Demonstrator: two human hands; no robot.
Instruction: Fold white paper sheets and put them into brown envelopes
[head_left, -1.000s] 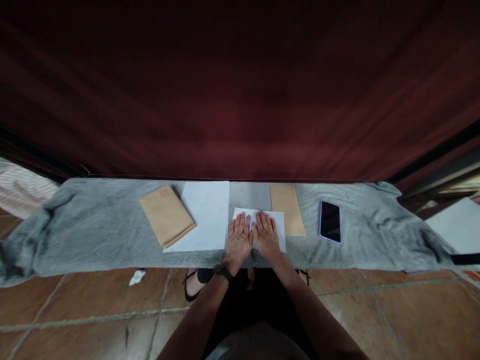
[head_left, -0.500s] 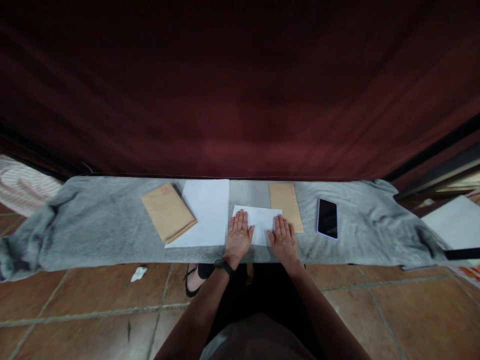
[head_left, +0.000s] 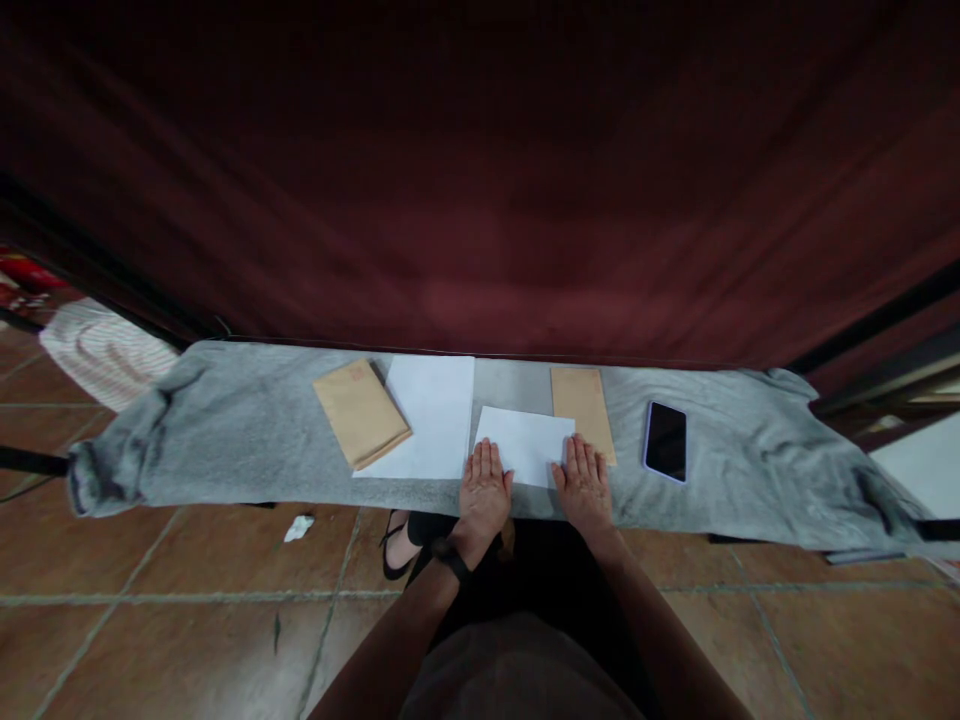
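Observation:
A small white sheet of paper (head_left: pixel 527 437), which looks folded, lies on the grey cloth in front of me. My left hand (head_left: pixel 486 490) rests flat on its left end, fingers stretched out. On its right end lies my right hand (head_left: pixel 583 488), also flat, partly over the lower part of a single brown envelope (head_left: pixel 581 395). Left of the folded paper is a larger pile of white paper (head_left: pixel 439 410). A stack of brown envelopes (head_left: pixel 361 410) overlaps that pile's left side at a slant.
A phone (head_left: pixel 666 441) in a purple case lies to the right on the grey cloth (head_left: pixel 247 440). Behind the narrow surface hangs a dark red curtain (head_left: pixel 480 220). A crumpled white scrap (head_left: pixel 298 527) is on the tiled floor. Striped fabric (head_left: pixel 109 350) shows at far left.
Both hands have slid a little toward me over the folded paper, staying flat. The whole view has shifted slightly, so everything appears farther right.

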